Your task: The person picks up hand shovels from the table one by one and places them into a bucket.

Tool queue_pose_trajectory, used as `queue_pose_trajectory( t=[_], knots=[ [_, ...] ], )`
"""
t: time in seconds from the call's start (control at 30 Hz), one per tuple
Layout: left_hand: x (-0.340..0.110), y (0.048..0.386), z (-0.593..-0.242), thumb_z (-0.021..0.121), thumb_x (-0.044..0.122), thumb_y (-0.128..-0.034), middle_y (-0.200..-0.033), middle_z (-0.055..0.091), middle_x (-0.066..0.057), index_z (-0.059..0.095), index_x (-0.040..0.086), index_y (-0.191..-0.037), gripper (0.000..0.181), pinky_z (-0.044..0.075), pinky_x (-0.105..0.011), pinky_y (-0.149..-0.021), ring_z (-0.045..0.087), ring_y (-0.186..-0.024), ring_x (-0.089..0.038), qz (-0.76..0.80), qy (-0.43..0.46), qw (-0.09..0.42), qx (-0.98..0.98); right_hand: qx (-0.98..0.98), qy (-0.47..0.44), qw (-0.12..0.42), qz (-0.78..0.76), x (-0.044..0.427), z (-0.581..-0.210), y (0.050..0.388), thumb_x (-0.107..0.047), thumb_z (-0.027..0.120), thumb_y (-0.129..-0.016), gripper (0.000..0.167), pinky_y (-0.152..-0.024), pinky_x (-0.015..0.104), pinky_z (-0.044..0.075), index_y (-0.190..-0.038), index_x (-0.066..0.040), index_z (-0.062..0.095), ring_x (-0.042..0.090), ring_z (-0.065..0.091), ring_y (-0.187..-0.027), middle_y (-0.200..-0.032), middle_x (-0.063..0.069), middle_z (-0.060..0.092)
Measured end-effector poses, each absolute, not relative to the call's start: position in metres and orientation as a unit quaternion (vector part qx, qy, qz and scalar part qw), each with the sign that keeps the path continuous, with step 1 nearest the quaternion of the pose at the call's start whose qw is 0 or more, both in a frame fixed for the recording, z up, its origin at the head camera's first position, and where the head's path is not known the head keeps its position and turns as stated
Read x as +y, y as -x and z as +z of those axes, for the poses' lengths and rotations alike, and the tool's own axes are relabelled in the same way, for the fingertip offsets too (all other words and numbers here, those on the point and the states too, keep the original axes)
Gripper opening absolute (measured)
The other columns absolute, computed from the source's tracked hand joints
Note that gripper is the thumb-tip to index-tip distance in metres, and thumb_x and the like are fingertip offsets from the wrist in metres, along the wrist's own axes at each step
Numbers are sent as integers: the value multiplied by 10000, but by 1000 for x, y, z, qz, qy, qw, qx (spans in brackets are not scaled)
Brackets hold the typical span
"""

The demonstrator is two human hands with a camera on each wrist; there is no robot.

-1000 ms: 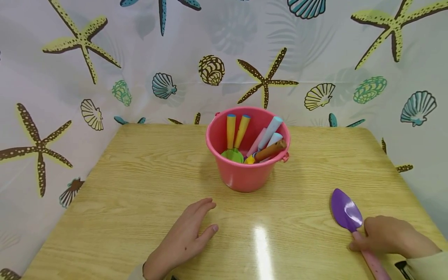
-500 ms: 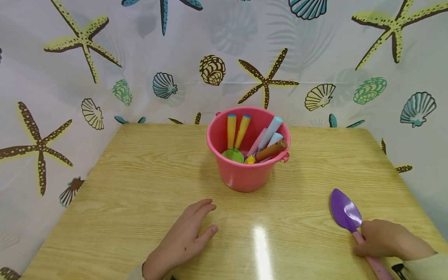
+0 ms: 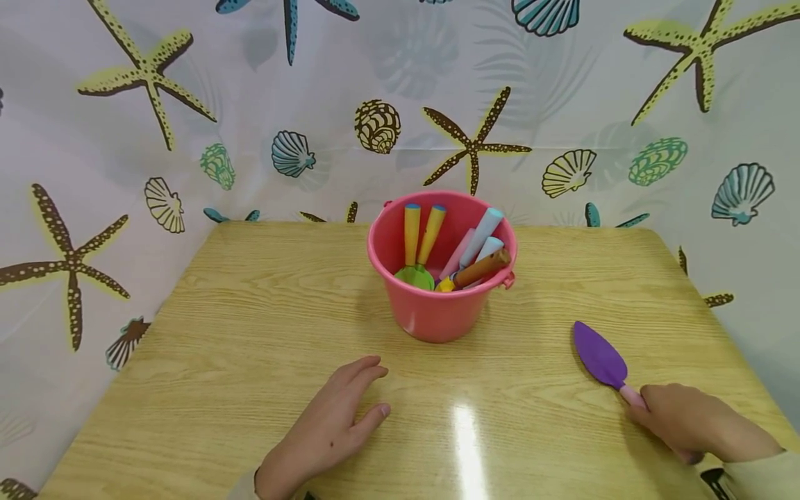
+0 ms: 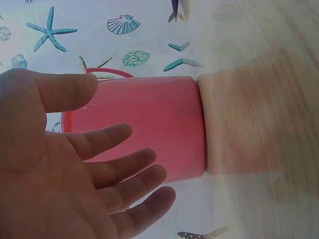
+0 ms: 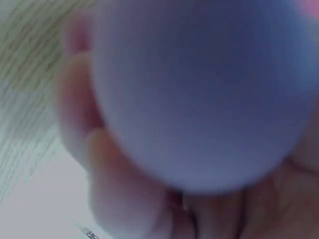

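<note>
In the head view my right hand [image 3: 696,420] grips the pink handle of a toy trowel [image 3: 600,354]. Its purple, pointed blade slants toward the far left, and a dark handle end shows beneath the hand. Up close in the right wrist view, that handle end [image 5: 199,99] is a large blur with fingers [image 5: 127,194] curled around it. My left hand [image 3: 331,417], holding nothing, has its fingers loosely extended above the front of the table. It is nearest to a pink bucket [image 3: 440,316], apart from it; the bucket [image 4: 154,129] stands past my fingertips in the left wrist view.
Inside the bucket lean several toy tools: yellow handles [image 3: 411,236], a green head [image 3: 415,278], light blue handles [image 3: 484,232] and a brown handle [image 3: 482,268]. A shell-patterned cloth [image 3: 337,90] borders the wooden table [image 3: 269,298] at the back and sides.
My right hand has closed around the trowel's handle, and the blade has shifted left and away in the head view. The handle end has come into view. My left hand and the bucket stay put.
</note>
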State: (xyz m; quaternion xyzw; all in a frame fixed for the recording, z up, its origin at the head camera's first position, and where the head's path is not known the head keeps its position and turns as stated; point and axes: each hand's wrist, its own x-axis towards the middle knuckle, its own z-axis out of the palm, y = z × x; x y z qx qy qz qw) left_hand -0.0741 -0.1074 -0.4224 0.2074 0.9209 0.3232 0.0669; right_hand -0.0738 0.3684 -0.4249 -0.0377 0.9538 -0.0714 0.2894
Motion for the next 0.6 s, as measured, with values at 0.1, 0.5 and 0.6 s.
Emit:
queue_pose_trajectory(
  t=[0.1, 0.5, 0.6],
  knots=[
    [-107, 74, -422, 631, 255, -967, -1506, 469, -90, 564, 80, -1348, 425, 410, -535, -1116, 425, -1414, -298, 324, -211, 69, 920, 955, 26, 282, -90, 370, -425, 75, -308, 477, -1031, 310, -524, 309, 417, -901, -32, 537, 142, 510, -534, -669, 34, 488],
    [-105, 75, -421, 625, 264, -972, -1513, 457, -103, 554, 79, -1362, 438, 408, -544, -1117, 414, -1422, -309, 325, -212, 87, 918, 975, 55, 195, -91, 373, -427, 74, -211, 533, -985, 218, -575, 327, 393, -940, -4, 481, 181, 475, -646, -724, 44, 518],
    [-105, 75, -421, 626, 269, -971, -1516, 454, -100, 551, 85, -1366, 442, 403, -539, -1124, 412, -1425, -303, 325, -209, 91, 918, 976, 56, 186, -94, 374, -426, 73, -201, 536, -987, 204, -583, 329, 397, -960, -4, 492, 184, 486, -662, -742, 42, 537]
  ],
)
